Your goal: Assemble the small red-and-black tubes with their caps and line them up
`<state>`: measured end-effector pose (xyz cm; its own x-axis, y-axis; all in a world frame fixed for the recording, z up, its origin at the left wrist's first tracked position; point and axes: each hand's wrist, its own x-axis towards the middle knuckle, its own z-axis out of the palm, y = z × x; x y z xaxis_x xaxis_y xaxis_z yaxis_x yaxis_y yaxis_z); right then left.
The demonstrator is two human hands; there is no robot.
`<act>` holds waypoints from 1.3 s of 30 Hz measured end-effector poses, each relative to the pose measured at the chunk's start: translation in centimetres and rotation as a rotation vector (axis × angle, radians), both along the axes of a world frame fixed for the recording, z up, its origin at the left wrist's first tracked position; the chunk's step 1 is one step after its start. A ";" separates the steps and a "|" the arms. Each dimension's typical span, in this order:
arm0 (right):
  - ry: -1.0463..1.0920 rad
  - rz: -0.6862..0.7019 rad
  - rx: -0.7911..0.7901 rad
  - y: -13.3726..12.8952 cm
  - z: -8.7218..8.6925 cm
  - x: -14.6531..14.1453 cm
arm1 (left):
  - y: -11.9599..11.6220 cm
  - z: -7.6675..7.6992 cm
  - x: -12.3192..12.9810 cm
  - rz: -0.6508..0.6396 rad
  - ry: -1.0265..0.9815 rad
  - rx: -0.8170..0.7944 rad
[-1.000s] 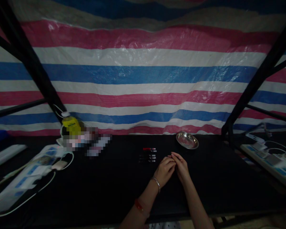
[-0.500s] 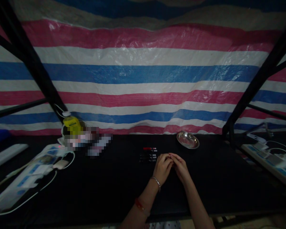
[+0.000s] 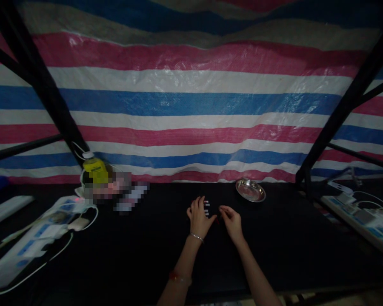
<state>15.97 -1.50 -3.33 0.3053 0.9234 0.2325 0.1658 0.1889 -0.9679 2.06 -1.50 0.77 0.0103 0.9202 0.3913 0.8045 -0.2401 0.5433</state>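
Observation:
My left hand (image 3: pixel 199 216) lies palm down over a row of short marker-like sticks (image 3: pixel 207 208). Its fingers are spread and cover most of the row; only a few pale-banded ends show past the fingertips. To the right, my right hand (image 3: pixel 232 222) has thumb and fingers pinched together. A small dark red thing (image 3: pixel 217 220) shows dimly between the two hands; whether the right fingers hold it I cannot tell. Beyond the right hand, a round shiny metal dish (image 3: pixel 250 190) rests on the black tabletop (image 3: pixel 130 250).
A yellow bottle (image 3: pixel 96 169) stands at the back left beside blurred-out items. Power strips with plugs and cables lie at the left (image 3: pixel 41 238) and right (image 3: pixel 364 216). Black frame posts (image 3: pixel 335 119) flank a striped plastic sheet (image 3: pixel 191 102) behind the table.
My hands, together half a second ago, have come apart. The left has moved left and spread over the row of sticks; the right stays pinched, slightly lower. The view has shifted a little.

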 end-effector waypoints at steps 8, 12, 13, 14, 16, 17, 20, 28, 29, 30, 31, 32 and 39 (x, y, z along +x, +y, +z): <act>-0.376 0.070 0.032 2.7 1.0 -1.0 | 1.3 0.0 -3.6 0.203 0.039 -0.076; -0.333 0.096 0.114 3.1 0.7 -1.7 | 1.2 -0.3 -3.3 0.117 0.016 -0.098; -0.316 0.097 0.122 3.0 0.6 -1.8 | 1.1 -0.4 -3.1 0.110 0.010 -0.093; -0.297 0.096 0.122 3.0 0.5 -1.8 | 1.1 -0.5 -3.0 0.109 0.003 -0.086; -0.254 0.090 0.107 2.9 0.3 -1.8 | 1.0 -0.7 -2.8 0.108 -0.023 -0.068; -0.227 0.089 0.099 2.8 0.4 -1.8 | 1.1 -0.8 -2.9 0.105 -0.043 -0.059; -0.144 0.080 0.095 2.4 0.8 -2.0 | 1.2 -1.3 -3.1 0.094 -0.120 -0.020; -0.007 0.033 0.185 1.3 2.3 -2.7 | 1.7 -2.1 -3.3 0.004 -0.263 0.097; -0.002 0.018 0.196 1.2 2.4 -2.7 | 1.7 -2.1 -3.3 -0.024 -0.270 0.111; -0.001 0.009 0.204 1.2 2.4 -2.7 | 1.7 -2.1 -3.2 -0.046 -0.272 0.125; -0.004 0.007 0.209 1.2 2.4 -2.6 | 1.6 -2.1 -3.2 -0.060 -0.269 0.135; -0.012 0.012 0.213 1.1 2.5 -2.6 | 1.6 -2.1 -3.2 -0.068 -0.261 0.141; -0.078 0.037 0.198 0.9 2.4 -2.6 | 1.4 -1.9 -3.3 -0.165 -0.245 0.170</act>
